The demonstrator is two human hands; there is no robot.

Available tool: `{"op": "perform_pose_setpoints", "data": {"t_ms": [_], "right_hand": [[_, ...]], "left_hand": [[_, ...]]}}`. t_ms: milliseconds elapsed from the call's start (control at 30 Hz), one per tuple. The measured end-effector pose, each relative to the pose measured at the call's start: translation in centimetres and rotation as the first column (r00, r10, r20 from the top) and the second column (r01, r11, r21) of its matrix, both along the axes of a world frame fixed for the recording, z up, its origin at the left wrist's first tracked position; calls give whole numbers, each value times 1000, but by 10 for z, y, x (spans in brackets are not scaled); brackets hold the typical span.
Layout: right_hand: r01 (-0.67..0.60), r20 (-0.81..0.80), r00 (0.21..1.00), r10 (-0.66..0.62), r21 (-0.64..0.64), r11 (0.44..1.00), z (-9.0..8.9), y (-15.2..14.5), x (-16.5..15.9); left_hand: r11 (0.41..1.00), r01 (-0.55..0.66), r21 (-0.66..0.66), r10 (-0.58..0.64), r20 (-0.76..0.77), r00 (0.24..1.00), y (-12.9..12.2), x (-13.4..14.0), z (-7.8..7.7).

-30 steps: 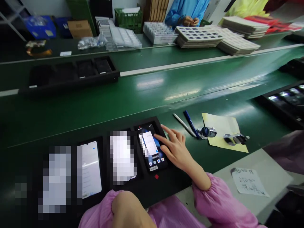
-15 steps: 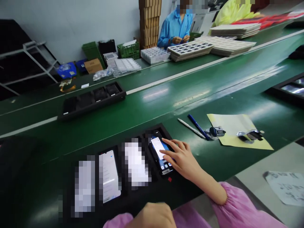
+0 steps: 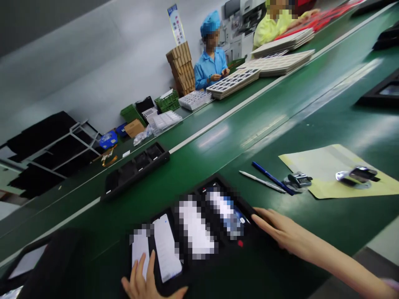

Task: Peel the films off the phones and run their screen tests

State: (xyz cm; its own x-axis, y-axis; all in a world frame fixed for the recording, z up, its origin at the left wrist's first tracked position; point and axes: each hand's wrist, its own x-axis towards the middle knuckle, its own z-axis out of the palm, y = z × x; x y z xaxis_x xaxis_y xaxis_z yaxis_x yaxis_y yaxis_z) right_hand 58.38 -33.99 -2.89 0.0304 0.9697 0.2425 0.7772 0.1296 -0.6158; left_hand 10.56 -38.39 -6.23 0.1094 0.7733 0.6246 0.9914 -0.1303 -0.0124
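A black tray (image 3: 229,259) with several compartments lies in front of me, holding smartphones with lit screens. The second phone from the left (image 3: 166,249) shows a white screen; the rightmost phone (image 3: 226,211) has a partly blue one, blurred by pixelation. My left hand (image 3: 145,278) reaches over the tray's left end with fingers spread, their tips over the leftmost phone (image 3: 140,245). Against the tray's right edge lies my right hand (image 3: 277,226), its fingers gripping the rim. Its underside is hidden.
A white pen (image 3: 260,181), a blue pen (image 3: 271,176) and metal tally counters (image 3: 297,180) lie right, by yellow-edged paper (image 3: 324,170). Another black tray (image 3: 135,170) sits across the green bench. A co-worker in blue (image 3: 212,62) and one in yellow (image 3: 268,29) work beyond stacked trays (image 3: 233,83).
My right hand has left the rightmost phone's screen for the tray's right edge. My left hand has come forward, opening from a curled shape, over the tray's left end. The view has tilted.
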Motion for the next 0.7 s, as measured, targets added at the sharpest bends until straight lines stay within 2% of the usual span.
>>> {"op": "perform_pose_setpoints", "data": {"t_ms": [100,200,267,333,400,500,567,633,700], "right_hand": [[-23,18,1000,23,26,999,8,50,-4],[-10,30,1000,7,78,997,34,102,-11],[13,22,1000,-15,120,993,56,119,-17],[24,8,1000,-25,170,985,76,115,-19],[26,7,1000,-28,225,974,89,92,-9],[84,38,994,-99,284,955,93,48,36],[154,76,980,-183,287,945,90,30,75],[180,128,967,-220,271,946,87,32,105],[136,187,965,-182,237,962,86,57,112]], "left_hand": [[997,28,-66,-29,-11,1000,57,32,12],[997,12,-82,-8,51,999,117,60,27],[997,17,-76,-12,68,998,152,74,34],[997,38,-73,-33,70,997,182,85,38],[995,66,-79,-60,77,995,206,94,39],[988,123,-89,-113,105,988,235,105,39],[981,171,-95,-157,134,978,249,115,38],[971,221,-90,-204,167,965,259,128,38],[958,280,-69,-262,192,946,260,143,40]]}}
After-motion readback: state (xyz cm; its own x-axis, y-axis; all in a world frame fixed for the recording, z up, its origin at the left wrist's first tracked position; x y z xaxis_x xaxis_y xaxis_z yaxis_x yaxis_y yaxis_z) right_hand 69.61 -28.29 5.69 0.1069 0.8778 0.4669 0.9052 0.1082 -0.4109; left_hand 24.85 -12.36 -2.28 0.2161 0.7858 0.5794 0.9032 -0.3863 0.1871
